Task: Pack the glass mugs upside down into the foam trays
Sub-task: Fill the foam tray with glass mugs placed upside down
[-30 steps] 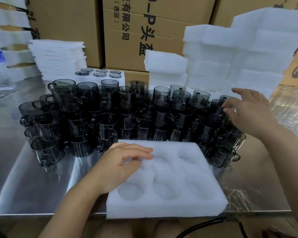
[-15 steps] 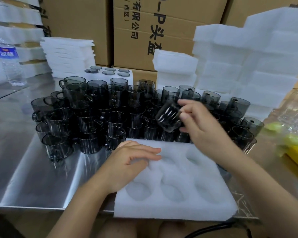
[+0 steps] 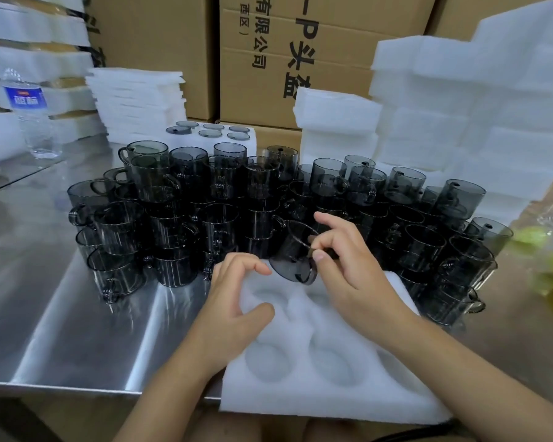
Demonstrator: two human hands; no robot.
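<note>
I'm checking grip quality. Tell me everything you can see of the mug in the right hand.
The mug is smoky dark-grey see-through glass, round-walled. It is tilted, held in the air over the far part of the white foam tray. The right hand pinches it between thumb and fingers; its handle is not clearly visible.

Two hands, the left hand [image 3: 233,301] and the right hand [image 3: 348,275], meet over one foam tray [image 3: 300,400] at 6 o'clock. Four of its hollows show, others are hidden by an arm, and one glass mug [image 3: 296,256] is raised above it. The stacked mugs [image 3: 205,199] from 9 to 3 o'clock number several dozen, too overlapped to count exactly; one packed tray [image 3: 224,131] at 11 o'clock shows six mug bases, and one water bottle [image 3: 34,116] stands at 10 o'clock.
</note>
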